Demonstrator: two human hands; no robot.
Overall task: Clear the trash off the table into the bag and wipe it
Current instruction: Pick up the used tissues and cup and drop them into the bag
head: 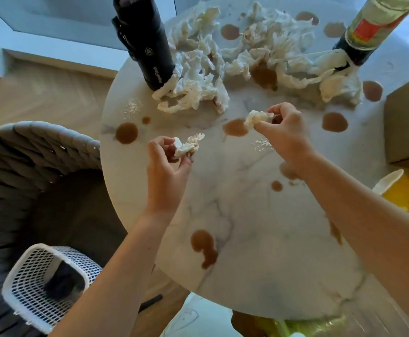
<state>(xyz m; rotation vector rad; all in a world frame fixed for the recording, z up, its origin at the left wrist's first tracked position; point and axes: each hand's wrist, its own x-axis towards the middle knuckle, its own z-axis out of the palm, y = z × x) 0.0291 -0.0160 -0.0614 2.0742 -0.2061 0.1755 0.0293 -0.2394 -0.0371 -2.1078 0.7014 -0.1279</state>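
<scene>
Left hand [167,161] and right hand [283,127] each pinch a tissue wad; the tissue pile [223,59] lies at twelve o'clock, nearer the right.

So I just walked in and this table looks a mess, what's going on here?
A person is clearing up. The left hand pinches one crumpled tissue and the right hand pinches another wad, both above the marble table. A big pile of used tissues still lies at the far side, and brown spills dot the top, unwiped.
</scene>
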